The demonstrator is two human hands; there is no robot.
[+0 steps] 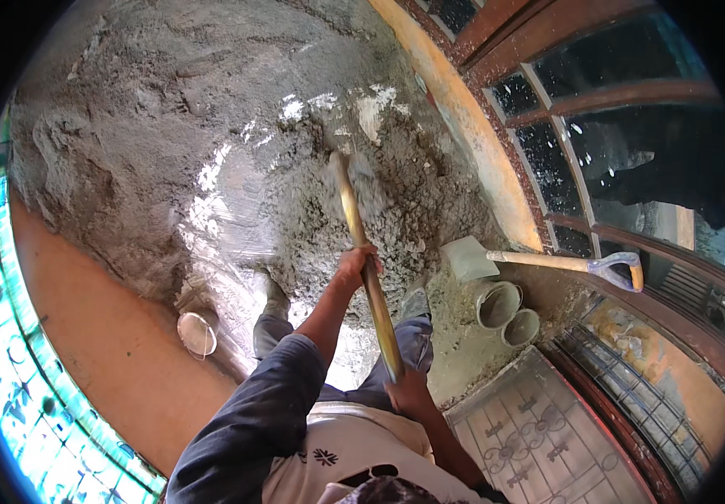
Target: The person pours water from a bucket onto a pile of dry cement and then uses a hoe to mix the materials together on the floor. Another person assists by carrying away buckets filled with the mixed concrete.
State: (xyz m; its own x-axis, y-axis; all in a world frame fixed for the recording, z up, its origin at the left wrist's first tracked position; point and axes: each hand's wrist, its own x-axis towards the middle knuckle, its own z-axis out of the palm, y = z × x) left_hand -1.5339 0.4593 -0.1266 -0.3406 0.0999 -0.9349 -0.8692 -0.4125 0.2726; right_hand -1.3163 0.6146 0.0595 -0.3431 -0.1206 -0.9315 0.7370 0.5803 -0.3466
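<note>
Both my hands are wrapped round the long wooden handle of a hoe [366, 273]. My left hand [357, 265] is closed about midway along it. Close to my body, my right hand [408, 391] grips the lower end. The hoe's head is blurred and sits at the far end, in a heap of wet grey mortar [417, 189]. My boots stand apart at the near edge of this heap. Left of the heap, a smeared patch of pale floor [240, 202] shows through.
A shovel [539, 259] lies at the right by the wall, below windowed doors [560, 126]. Two buckets [498, 305] stand near it. Another bucket [197, 334] is at the left beside an orange wall [102, 328]. A metal grille panel [547, 428] lies at the lower right.
</note>
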